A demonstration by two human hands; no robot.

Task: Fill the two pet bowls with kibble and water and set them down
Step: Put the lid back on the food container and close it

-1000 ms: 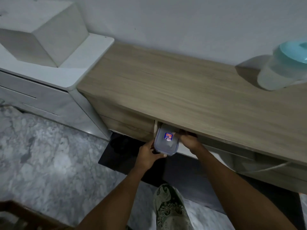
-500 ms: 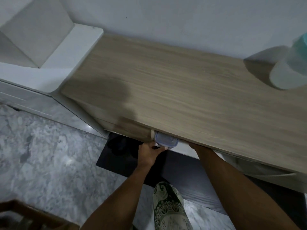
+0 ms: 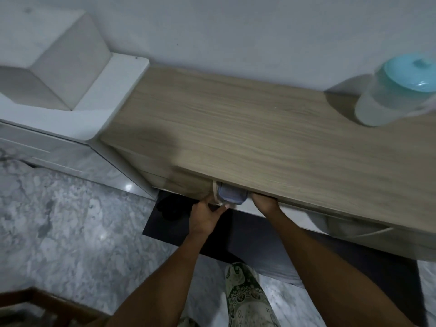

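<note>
A small clear plastic container point(image 3: 230, 195) with a bluish lid sits just under the front edge of the wooden cabinet top point(image 3: 259, 128), in an open drawer, mostly hidden. My left hand point(image 3: 204, 217) grips its lower left corner, by the drawer's pale side. My right hand point(image 3: 264, 204) presses against its right end, fingertips hidden under the top. A translucent pitcher point(image 3: 387, 97) with a teal lid stands on the top at the far right. No pet bowl is in view.
A white cabinet point(image 3: 106, 95) with a white box point(image 3: 54, 67) on it adjoins the wooden one on the left. A black mat point(image 3: 247, 239) lies on the marble floor point(image 3: 70, 232) below the drawer. A dark wooden piece point(image 3: 35, 303) shows at bottom left.
Both hands have moved the container up and inward, from clear of the drawer to mostly under the cabinet top. Its label is hidden now. The view shifted slightly.
</note>
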